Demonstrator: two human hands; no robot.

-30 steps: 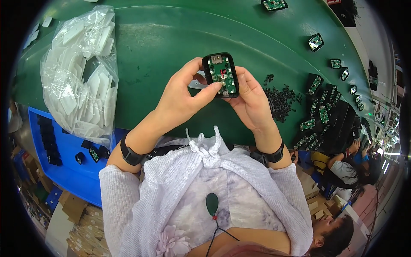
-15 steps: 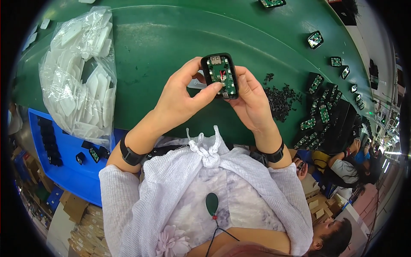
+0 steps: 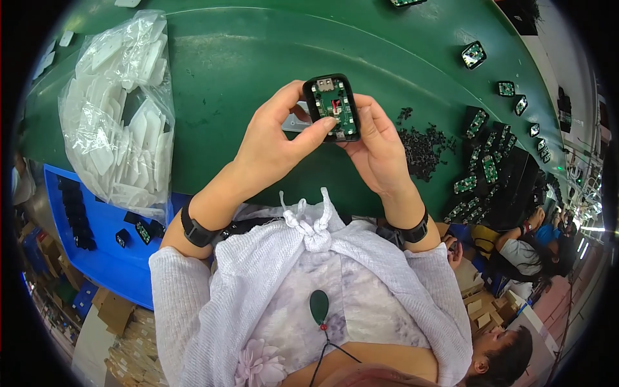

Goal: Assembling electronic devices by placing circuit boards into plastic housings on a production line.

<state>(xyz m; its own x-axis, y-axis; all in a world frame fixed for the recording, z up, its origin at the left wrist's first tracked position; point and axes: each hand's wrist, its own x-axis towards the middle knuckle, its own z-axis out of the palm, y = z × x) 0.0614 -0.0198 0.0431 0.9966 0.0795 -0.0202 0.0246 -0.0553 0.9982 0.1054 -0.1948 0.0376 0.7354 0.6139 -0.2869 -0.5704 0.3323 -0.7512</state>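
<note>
Between my two hands is a black plastic housing with a green circuit board inside, its open face toward me. A metal port sits at the board's top end, and red wires show near its middle. My left hand grips the housing's left side, its thumb pressed on the lower part of the board. Fingers of my right hand wrap the right edge and underside. Behind my left fingers, a light flat piece lies partly hidden on the green table. Small black parts lie in a pile beside my right hand.
A clear bag of white plastic covers rests on the left. Below it is a blue tray with black housings. Several board-filled housings are clustered at the right, others strung along the far right. Other people are at the right.
The housing has shifted slightly upward and tilts a little differently. My left thumb has moved up slightly on the board, and both hands keep their hold.
</note>
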